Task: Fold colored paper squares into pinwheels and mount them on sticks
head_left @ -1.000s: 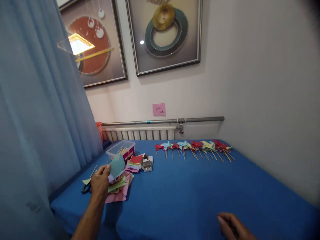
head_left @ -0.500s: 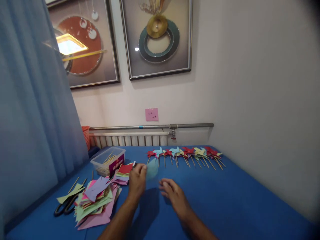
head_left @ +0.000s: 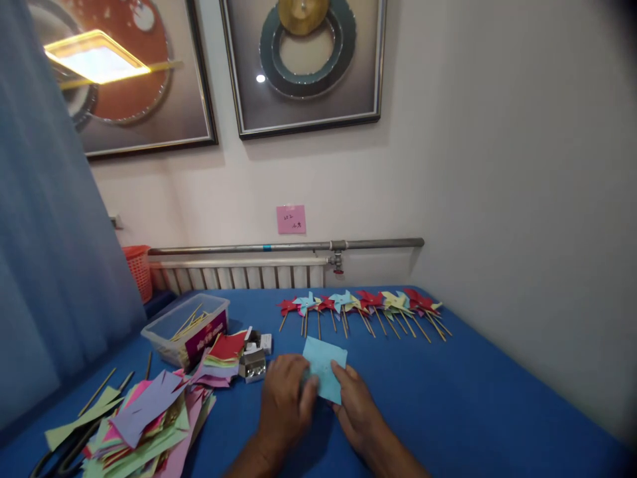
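A light-blue square of paper (head_left: 326, 365) is held up between my hands above the blue table, tilted. A small mark or hole shows near its middle. My right hand (head_left: 355, 405) pinches the lower right side, thumb in front and fingers behind. At the left edge, my left hand (head_left: 286, 398) is curled with thumb and fingertips against the paper; its grip is partly hidden. Just left of that hand stand small open boxes (head_left: 253, 365) with shiny little pieces inside. Beside them lies a stack of coloured paper squares (head_left: 223, 355), red on top.
Finished paper pinwheels (head_left: 371, 302) on sticks lie in a row along the far side. A clear plastic tub (head_left: 164, 332) holds thin sticks. Loose cut papers (head_left: 144, 418) are heaped at the near left over scissors (head_left: 74, 451). A blue curtain (head_left: 60, 232) hangs at left.
The blue paper, a blur beyond my hands before, is now between them. My right hand has closed on its edge. The view has shifted right and down, and the small boxes have come into sight.
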Demonstrator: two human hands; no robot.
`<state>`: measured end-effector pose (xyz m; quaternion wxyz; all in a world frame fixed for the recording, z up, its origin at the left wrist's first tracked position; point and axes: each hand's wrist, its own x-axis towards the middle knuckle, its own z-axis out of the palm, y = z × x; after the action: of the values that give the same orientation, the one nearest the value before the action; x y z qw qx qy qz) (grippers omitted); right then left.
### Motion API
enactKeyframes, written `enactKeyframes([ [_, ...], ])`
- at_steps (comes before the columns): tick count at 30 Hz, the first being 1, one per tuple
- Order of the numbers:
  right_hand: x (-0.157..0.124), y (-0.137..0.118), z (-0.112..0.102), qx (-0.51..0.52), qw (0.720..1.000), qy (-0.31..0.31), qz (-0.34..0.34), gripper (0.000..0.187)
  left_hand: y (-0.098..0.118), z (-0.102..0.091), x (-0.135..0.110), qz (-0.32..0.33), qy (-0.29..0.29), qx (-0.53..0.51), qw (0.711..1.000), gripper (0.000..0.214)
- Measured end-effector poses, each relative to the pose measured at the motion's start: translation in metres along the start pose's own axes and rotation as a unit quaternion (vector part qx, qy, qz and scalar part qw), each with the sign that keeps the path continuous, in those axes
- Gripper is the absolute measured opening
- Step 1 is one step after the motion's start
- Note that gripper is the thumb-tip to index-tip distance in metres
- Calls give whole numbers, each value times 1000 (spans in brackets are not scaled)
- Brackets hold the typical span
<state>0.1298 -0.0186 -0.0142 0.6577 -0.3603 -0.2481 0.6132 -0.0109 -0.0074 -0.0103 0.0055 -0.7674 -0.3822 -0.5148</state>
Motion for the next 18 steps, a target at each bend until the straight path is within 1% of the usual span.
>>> enactKeyframes([
  [1,-1,0,1,-2,1000,-6,11,37,-9,-3,4,-90,18,-29,995,22],
  [2,-2,-1,2,-5,1000,-12,23,38,-18,-6,9,-180,21,-67,981,25],
  [3,-3,-1,3,-8,999,-16,35,39,-25,-7,13,-258,15,-116,959,28],
  [4,-5,-1,5,-12,999,-20,45,40,-31,-8,17,-319,-1,-178,931,31],
  [5,-7,-1,6,-16,998,-25,54,40,-35,-7,19,-368,-21,-246,896,34],
  [6,-9,0,8,-18,998,-29,59,41,-37,-5,21,-404,-43,-311,859,37],
  [7,-11,0,9,-19,997,-34,60,42,-37,-3,21,-427,-64,-363,825,40],
  [8,-12,0,10,-19,997,-40,58,43,-36,-1,21,-440,-79,-400,800,42],
  [9,-13,0,10,-19,997,-44,56,44,-33,2,20,-447,-89,-421,785,43],
  [10,-13,0,11,-21,997,-47,53,44,-30,4,19,-450,-93,-429,778,43],
  [13,-13,0,10,-37,997,-50,47,44,-25,9,17,-461,-85,-424,775,43],
  [18,-8,0,7,-59,997,-51,24,46,-23,6,17,-476,-72,-430,764,39],
])
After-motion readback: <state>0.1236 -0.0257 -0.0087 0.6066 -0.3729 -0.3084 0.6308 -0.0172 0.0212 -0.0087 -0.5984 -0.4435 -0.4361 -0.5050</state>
